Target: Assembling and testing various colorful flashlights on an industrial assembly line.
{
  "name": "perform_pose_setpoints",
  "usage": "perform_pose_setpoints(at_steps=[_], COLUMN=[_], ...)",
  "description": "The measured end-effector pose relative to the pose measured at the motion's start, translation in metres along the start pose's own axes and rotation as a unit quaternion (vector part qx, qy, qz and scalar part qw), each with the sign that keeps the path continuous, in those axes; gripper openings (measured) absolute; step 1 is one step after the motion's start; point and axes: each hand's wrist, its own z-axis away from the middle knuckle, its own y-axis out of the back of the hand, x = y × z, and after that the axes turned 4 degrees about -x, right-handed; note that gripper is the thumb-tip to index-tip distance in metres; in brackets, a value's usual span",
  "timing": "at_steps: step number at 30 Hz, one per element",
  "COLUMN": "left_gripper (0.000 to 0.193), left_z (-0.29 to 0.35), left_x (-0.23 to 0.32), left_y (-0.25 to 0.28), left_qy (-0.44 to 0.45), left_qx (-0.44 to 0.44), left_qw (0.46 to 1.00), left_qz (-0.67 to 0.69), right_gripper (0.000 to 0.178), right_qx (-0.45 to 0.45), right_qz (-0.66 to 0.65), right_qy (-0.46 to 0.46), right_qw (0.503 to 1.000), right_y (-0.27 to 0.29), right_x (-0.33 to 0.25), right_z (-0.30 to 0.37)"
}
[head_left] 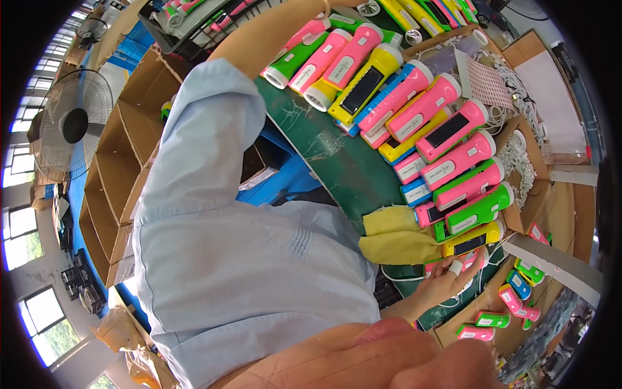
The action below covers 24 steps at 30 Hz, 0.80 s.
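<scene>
My right hand (451, 277), with white tape on two fingertips, grips a small pink flashlight (468, 259) at the edge of the green worktable (337, 155). A thin white cord runs under that hand. Just above it lies a dense heap of plastic flashlights (421, 117) in pink, green, yellow and blue, several with dark panels on their sides. My left arm (272, 32), bare below a light blue sleeve, stretches along the heap toward the top of the picture; its hand is cut off there.
A folded yellow cloth (396, 240) lies beside the heap. An open cardboard box (518, 162) holds white cords. More flashlights (512, 301) sit in a box at lower right. Cardboard shelving (123, 168) and a standing fan (71, 126) are at left.
</scene>
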Motion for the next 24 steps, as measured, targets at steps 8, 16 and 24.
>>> perform_pose_setpoints(at_steps=[8, 16, 24], left_gripper=[0.048, 0.025, 0.028], left_z=[-0.083, -0.075, -0.092], left_x=[0.053, 0.059, -0.075], left_y=[-0.055, -0.068, -0.064], left_qy=[-0.212, -0.285, 0.234], left_qx=[-0.166, -0.069, -0.207], left_qw=[0.957, 0.948, 0.535], left_qz=[0.108, 0.121, 0.785], right_gripper=[0.031, 0.025, 0.025], right_qx=[-0.087, -0.117, -0.149], right_qz=[0.044, 0.079, 0.09], right_qy=[-0.014, -0.009, 0.018], right_qw=[0.995, 0.99, 0.985], right_y=[0.008, 0.006, -0.005], right_x=[0.025, 0.034, 0.031], right_z=[-0.01, -0.013, -0.011])
